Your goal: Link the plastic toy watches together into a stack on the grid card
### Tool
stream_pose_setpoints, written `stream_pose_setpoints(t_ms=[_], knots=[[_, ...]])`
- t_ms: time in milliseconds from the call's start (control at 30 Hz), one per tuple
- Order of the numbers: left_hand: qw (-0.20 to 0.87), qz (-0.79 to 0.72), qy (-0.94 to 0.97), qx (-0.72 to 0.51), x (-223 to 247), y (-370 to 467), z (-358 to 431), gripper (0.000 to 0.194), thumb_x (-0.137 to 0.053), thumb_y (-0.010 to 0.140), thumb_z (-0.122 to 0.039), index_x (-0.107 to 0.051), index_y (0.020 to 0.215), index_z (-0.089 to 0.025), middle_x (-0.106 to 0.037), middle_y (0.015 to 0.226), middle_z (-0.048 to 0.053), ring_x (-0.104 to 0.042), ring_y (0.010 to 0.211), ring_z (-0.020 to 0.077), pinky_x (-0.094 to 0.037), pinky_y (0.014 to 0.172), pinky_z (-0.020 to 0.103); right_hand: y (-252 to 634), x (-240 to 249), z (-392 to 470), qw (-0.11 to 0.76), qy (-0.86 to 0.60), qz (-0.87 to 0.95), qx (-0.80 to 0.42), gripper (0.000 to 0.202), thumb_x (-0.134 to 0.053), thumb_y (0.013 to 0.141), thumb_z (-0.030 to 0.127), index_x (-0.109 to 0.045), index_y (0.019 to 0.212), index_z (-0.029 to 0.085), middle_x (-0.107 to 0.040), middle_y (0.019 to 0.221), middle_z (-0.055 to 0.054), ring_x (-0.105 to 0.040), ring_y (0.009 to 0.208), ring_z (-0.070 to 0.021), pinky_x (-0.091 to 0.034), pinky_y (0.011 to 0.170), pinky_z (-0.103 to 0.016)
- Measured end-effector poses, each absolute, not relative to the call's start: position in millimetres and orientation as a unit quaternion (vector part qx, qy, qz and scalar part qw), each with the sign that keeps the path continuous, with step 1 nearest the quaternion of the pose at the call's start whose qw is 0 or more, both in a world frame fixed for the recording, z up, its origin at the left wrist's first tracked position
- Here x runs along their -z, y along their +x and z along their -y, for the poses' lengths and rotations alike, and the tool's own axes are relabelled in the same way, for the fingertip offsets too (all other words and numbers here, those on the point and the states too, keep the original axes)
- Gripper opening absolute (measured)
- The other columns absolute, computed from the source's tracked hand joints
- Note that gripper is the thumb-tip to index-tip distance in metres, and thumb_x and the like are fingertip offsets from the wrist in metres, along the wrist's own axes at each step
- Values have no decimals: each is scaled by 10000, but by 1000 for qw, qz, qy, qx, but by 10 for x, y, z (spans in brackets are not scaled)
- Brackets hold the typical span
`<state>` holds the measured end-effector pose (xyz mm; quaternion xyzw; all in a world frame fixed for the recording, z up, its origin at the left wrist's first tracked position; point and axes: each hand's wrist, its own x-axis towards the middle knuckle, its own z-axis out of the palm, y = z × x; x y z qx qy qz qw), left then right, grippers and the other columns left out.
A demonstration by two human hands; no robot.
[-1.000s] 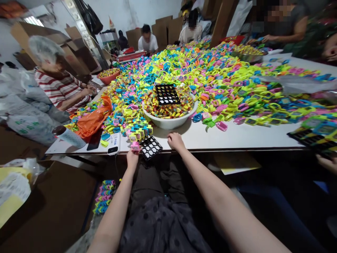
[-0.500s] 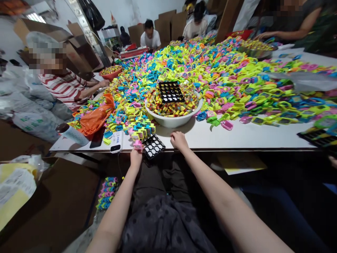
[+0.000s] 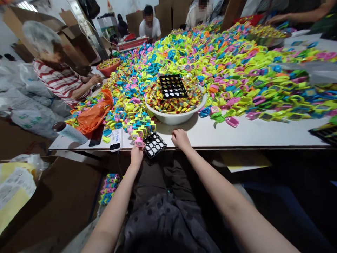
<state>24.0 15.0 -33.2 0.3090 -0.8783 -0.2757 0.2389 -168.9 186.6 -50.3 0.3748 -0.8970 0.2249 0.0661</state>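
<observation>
My left hand (image 3: 137, 155) is closed at the table's front edge, holding a pink toy watch (image 3: 139, 142) upright. Just right of it lies a black grid tray (image 3: 155, 144) with pale openings, partly over the edge. Behind that hand, yellow, blue and pink toy watches (image 3: 140, 128) stand in packed rows. My right hand (image 3: 181, 138) rests on the white table with its fingers curled in; anything inside them is hidden. Beyond it stands a white basin (image 3: 175, 118) full of small wrapped candies (image 3: 168, 104), with another black tray (image 3: 173, 86) on top.
A large heap of toy watches (image 3: 226, 66) covers the table's far part. On the left are an orange bag (image 3: 92, 117), a tumbler (image 3: 70, 133) and a white device (image 3: 116, 140). A person in a striped shirt (image 3: 59, 82) sits left; other people sit across the table.
The view has shifted slightly. My left hand still holds the pink toy watch beside the tray, and my right hand stays curled near the basin.
</observation>
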Motion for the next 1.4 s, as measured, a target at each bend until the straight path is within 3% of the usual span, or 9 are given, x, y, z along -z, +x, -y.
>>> stream_pose_setpoints(t_ms=[500,667,867,1133,1400], knots=[[215,879,283,319,357,236,-14,199,-500,762,-284,-626,825,-144,-630,826,71,-585,778,198,-446,748,295,-1636,355,-1907,39,377,906,-188,209,-415,800,213,-552,943,148,-519,976,-105,-400,923,-197,-258,784,-298],[159,867,261,393,290,230,90,183,-553,716,-281,-620,823,-149,-631,859,60,-586,817,191,-456,788,310,-1636,351,-1921,51,384,900,-197,193,-426,795,221,-551,925,150,-526,957,-92,-409,919,-191,-270,787,-298],[167,823,245,486,227,211,118,406,-599,686,-303,-561,1041,-110,-607,988,102,-586,876,180,-470,805,306,-1641,372,-1905,73,375,903,-198,161,-439,778,228,-548,868,149,-541,904,-76,-424,879,-194,-272,755,-304],[203,839,278,421,284,230,71,283,-595,681,-347,-629,870,-139,-630,889,73,-588,832,198,-469,769,306,-1623,336,-1896,47,364,911,-190,185,-430,787,221,-553,904,148,-538,940,-90,-427,906,-197,-271,765,-305],[204,854,275,391,368,199,121,244,-587,679,-314,-617,844,-136,-629,853,74,-588,825,191,-455,808,316,-1617,361,-1897,42,371,910,-183,207,-414,803,230,-544,940,147,-521,977,-108,-404,929,-205,-259,787,-308]])
